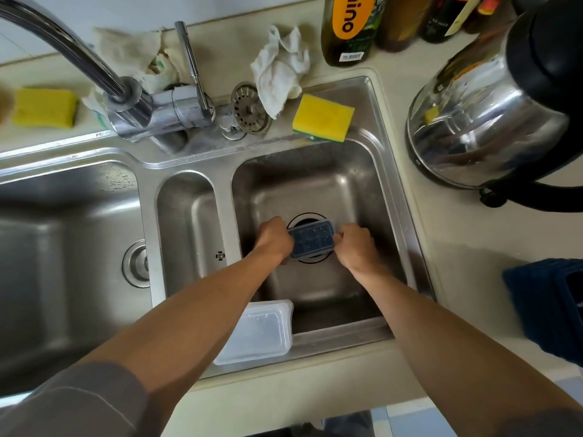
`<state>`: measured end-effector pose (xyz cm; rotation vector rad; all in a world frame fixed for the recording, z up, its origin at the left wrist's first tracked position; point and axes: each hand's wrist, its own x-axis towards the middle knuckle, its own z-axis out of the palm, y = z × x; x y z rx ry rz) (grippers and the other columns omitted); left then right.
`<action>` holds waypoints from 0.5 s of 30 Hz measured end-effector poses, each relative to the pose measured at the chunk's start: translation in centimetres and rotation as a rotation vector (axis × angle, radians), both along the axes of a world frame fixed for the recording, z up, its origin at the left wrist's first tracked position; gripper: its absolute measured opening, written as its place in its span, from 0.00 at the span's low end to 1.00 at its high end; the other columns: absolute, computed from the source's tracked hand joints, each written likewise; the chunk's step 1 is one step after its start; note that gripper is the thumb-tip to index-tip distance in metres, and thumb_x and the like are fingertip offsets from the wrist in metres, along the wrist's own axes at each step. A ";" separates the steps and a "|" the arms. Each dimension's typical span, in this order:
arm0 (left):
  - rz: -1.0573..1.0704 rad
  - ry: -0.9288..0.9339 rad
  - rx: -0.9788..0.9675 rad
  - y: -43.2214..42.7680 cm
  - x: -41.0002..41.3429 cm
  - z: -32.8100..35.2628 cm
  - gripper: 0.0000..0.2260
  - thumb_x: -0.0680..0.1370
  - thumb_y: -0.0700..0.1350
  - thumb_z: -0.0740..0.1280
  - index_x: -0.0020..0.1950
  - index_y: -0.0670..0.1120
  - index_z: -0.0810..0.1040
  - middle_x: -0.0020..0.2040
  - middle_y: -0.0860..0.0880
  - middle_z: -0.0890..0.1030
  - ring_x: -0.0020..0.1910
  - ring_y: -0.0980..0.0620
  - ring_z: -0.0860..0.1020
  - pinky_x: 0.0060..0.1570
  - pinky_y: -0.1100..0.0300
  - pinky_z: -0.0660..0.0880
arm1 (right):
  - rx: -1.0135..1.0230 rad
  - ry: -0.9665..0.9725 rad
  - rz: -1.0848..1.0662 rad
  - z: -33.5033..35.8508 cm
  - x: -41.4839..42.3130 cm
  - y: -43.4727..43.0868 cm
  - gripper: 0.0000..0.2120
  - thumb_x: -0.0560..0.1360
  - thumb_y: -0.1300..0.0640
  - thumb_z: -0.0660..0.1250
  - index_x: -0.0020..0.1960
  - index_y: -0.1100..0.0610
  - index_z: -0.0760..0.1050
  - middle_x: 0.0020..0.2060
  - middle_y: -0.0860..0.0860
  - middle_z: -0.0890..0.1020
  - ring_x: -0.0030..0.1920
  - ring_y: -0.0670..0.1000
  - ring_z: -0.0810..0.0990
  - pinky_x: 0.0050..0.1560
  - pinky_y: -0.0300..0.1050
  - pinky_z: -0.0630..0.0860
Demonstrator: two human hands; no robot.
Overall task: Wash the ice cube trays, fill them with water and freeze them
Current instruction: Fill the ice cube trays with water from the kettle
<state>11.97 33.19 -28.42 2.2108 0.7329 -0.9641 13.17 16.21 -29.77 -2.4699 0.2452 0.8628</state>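
Left grip (274,239) and right grip (356,247) each curl round one short end of the dark blue ice cube tray (311,240) — it hangs between them, low in the right basin (315,184), above the drain. A clear plastic lid (258,331) rests on the basin's near rim; a blurred blue stack (549,307) lies on the worktop (457,247).

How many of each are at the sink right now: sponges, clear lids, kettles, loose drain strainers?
Yellow sponges: 2
Clear lid: 1
Kettle: 1
Loose drain strainer: 1
Total: 5
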 end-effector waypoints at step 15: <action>0.238 0.094 -0.124 0.2 1.5 -0.5 0.06 0.81 0.34 0.65 0.56 0.35 0.78 0.56 0.36 0.80 0.49 0.35 0.82 0.42 0.43 0.84 | 0.024 0.108 -0.053 -1.4 0.3 0.1 0.10 0.82 0.60 0.63 0.43 0.57 0.77 0.40 0.54 0.81 0.35 0.48 0.77 0.28 0.41 0.70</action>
